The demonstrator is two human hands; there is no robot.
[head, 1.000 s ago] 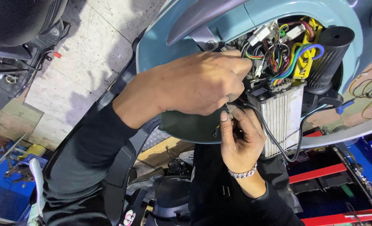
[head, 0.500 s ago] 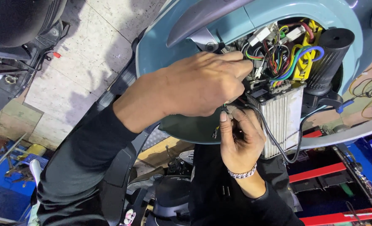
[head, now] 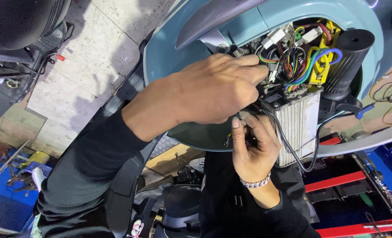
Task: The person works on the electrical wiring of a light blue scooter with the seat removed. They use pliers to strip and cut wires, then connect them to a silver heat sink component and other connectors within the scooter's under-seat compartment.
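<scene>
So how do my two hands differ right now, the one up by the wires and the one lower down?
The left hand lies back-up, reaching sideways into the coloured wire bundle; the right hand points upward below it, fingers curled beside the ribbed silver box. The right hand wears a silver chain bracelet; the left wrist is bare. Both come out of dark sleeves and work inside the blue scooter body.
</scene>
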